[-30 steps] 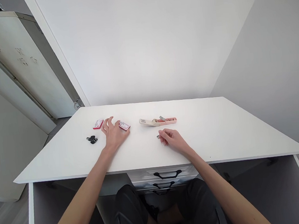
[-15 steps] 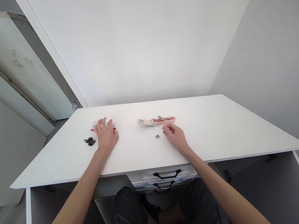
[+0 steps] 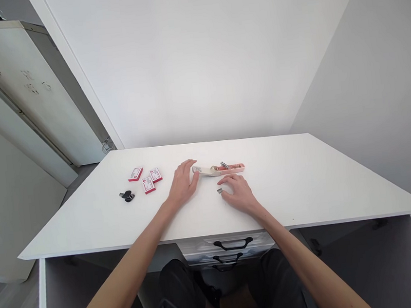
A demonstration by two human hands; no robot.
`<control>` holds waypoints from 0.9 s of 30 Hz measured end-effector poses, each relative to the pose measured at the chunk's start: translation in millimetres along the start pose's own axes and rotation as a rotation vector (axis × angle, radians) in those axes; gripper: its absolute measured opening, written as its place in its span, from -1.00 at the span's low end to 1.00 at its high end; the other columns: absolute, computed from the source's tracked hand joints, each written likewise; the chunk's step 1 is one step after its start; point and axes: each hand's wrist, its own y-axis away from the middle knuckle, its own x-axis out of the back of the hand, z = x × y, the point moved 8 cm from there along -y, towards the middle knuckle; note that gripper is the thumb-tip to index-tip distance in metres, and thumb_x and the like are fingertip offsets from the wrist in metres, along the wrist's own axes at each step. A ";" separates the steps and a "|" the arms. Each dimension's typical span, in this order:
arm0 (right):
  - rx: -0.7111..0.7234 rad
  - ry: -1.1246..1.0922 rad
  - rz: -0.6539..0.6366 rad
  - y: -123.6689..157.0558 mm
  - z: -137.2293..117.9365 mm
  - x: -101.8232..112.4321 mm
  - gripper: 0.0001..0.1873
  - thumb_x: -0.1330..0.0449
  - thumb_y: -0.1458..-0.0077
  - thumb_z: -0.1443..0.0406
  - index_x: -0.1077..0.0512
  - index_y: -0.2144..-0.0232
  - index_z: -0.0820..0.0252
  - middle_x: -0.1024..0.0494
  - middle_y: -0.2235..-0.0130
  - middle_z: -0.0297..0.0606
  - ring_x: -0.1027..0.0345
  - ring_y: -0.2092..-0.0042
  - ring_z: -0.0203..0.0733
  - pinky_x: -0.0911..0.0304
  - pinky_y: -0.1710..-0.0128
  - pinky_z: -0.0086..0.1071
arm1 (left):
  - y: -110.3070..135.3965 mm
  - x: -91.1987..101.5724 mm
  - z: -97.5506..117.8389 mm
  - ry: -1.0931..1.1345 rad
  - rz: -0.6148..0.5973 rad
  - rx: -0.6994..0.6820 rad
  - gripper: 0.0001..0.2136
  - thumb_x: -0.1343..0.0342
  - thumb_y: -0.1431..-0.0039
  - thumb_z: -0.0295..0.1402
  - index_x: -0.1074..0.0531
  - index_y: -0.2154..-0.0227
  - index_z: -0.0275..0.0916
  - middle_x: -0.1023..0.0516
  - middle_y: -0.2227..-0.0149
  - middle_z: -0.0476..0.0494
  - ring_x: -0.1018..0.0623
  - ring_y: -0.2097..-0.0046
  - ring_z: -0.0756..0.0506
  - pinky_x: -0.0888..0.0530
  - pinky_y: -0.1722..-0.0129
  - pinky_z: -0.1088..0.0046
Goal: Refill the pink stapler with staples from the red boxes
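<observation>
A long, slim case (image 3: 205,171) lies unfolded on the white desk, with a cream lid at the left and a pink tray (image 3: 237,168) at the right. Small silver metal pieces rest in the tray. My left hand (image 3: 183,185) is at the lid's left end, thumb and fingers apart around it; whether they touch it I cannot tell. Just in front of the tray, my right hand (image 3: 238,193) has thumb and forefinger spread beside a small grey metal strip piece (image 3: 219,190), which looks like a stick of staples, lying on the desktop.
Three small red-and-white boxes (image 3: 149,185) lie at the left of the desk (image 3: 304,183). A small black object with a silver part (image 3: 126,196) sits in front of them. Drawers with black handles (image 3: 233,244) are under the front edge. A wall stands behind.
My left hand has moved right, off the red-and-white boxes, to the case's lid. My right hand has shifted slightly nearer the metal strip, its fingers now spread. The view has tilted a little.
</observation>
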 end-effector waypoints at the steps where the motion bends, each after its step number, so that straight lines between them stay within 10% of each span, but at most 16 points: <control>1: 0.004 0.014 -0.002 -0.1 -0.7 -0.2 -0.67 -0.22 -0.06 0.34 -0.58 0.10 -0.01 -0.51 -0.09 -0.23 -0.27 -0.19 0.07 -0.14 -0.24 -0.01 | -3.3 -6.0 2.4 0.005 -0.012 0.007 -0.62 0.10 -0.49 -0.20 -0.26 -0.28 -0.11 -0.38 -0.31 -0.23 -0.37 -0.32 -0.22 -0.32 -0.31 0.09; 14: 0.029 0.011 -0.007 0.3 -4.9 0.0 -0.85 -0.23 -0.14 0.27 -0.59 0.25 0.02 -0.56 0.00 -0.24 -0.33 -0.11 0.03 -0.17 -0.19 -0.06 | -3.3 -35.0 7.7 -0.060 -0.215 -0.043 -0.67 0.01 -0.39 -0.32 -0.46 -0.13 -0.17 -0.57 -0.08 -0.23 -0.47 -0.17 -0.27 -0.40 -0.19 0.07; 27: -0.089 -0.335 -0.020 3.4 4.6 3.9 -0.70 -0.22 -0.23 0.05 -0.61 0.14 0.06 -0.66 0.02 -0.20 -0.47 -0.01 -0.02 -0.31 -0.07 -0.11 | 7.2 -44.3 3.1 -0.024 -0.275 0.010 -0.63 0.16 -0.47 -0.35 -0.46 -0.16 -0.18 -0.53 -0.25 -0.18 -0.50 -0.27 -0.19 -0.38 -0.29 0.13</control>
